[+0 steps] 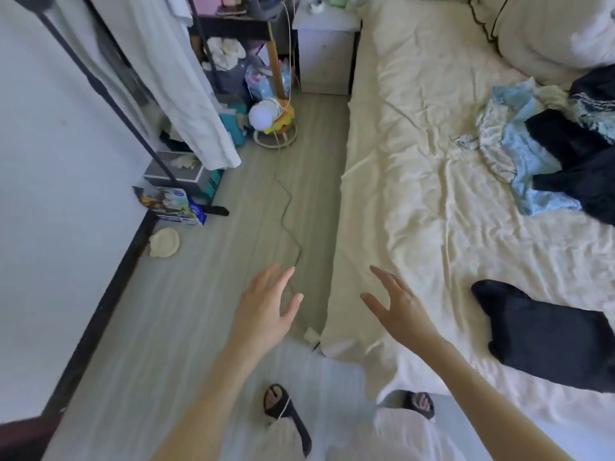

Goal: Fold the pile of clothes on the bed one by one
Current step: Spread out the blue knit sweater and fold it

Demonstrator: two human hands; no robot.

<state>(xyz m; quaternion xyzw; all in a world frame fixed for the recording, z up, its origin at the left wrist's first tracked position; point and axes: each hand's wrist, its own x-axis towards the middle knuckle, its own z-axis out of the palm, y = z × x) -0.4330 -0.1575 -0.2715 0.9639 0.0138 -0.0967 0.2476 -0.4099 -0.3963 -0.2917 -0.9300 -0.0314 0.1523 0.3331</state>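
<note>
Left hand (266,306) released, fingers spread, palm down over the floor (206,311) beside the bed (416,181). Right hand (399,307) released, fingers spread, above the bed's near corner, holding nothing. Pile of clothes (559,151), light blue and dark, lies on the cream sheet at the far right, well apart from both hands. Separate dark garment (545,334) lies flat nearer the right forearm
</note>
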